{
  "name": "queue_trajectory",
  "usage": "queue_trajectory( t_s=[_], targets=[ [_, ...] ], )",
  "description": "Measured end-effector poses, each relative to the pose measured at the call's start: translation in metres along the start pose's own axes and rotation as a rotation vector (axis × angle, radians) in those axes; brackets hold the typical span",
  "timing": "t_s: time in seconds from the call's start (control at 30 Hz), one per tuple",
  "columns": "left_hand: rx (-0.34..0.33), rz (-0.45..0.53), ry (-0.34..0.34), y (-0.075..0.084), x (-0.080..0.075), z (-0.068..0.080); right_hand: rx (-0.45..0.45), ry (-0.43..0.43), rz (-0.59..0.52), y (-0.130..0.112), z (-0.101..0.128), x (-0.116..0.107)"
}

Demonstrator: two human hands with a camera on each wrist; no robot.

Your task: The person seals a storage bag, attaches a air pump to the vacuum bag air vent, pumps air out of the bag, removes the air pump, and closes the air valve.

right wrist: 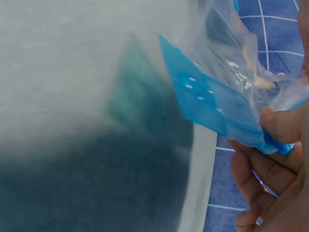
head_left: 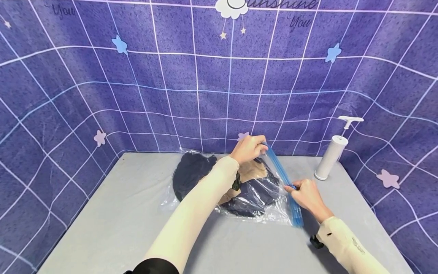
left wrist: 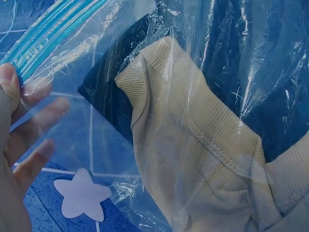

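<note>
A clear plastic storage bag (head_left: 273, 215) lies on the table with dark navy clothing (head_left: 191, 173) and a beige ribbed garment (left wrist: 193, 145) inside. Along its right edge runs a blue zip strip (head_left: 281, 171). My left hand (head_left: 249, 147) pinches the far end of that strip between thumb and fingers, the other fingers spread behind the film in the left wrist view. Partway down the strip, my right hand (head_left: 307, 195) pinches it at a small dark blue slider (right wrist: 286, 148). The strip's near end (right wrist: 200, 99) sticks out past my right hand, lifted off the table.
A white hand pump (head_left: 330, 158) with a T-handle stands upright at the table's back right. The grey table (head_left: 113, 213) is enclosed at the back and both sides by a purple gridded curtain (head_left: 212, 76) with stars.
</note>
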State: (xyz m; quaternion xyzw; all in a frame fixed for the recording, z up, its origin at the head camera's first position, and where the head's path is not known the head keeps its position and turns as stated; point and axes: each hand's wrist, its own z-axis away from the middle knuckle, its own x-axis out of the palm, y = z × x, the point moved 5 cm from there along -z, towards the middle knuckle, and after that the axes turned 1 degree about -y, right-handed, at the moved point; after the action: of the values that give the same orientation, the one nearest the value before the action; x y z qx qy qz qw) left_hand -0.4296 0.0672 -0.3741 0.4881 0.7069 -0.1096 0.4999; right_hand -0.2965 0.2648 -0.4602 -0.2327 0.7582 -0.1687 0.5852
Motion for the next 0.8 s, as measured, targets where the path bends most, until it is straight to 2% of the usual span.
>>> queue_trajectory(
  t_s=[0.3, 0.6, 0.8],
  targets=[
    [0.016, -0.037, 0.051, -0.003, 0.0, 0.0, -0.006, -0.01, 0.013, 0.004, 0.008, 0.004],
    [-0.009, -0.036, 0.078, -0.008, 0.001, 0.0, 0.01, -0.041, -0.022, 0.003, 0.014, 0.003],
    [-0.039, -0.062, 0.086, -0.009, 0.001, 0.001, 0.012, -0.046, 0.003, 0.0, 0.023, 0.003]
  ],
)
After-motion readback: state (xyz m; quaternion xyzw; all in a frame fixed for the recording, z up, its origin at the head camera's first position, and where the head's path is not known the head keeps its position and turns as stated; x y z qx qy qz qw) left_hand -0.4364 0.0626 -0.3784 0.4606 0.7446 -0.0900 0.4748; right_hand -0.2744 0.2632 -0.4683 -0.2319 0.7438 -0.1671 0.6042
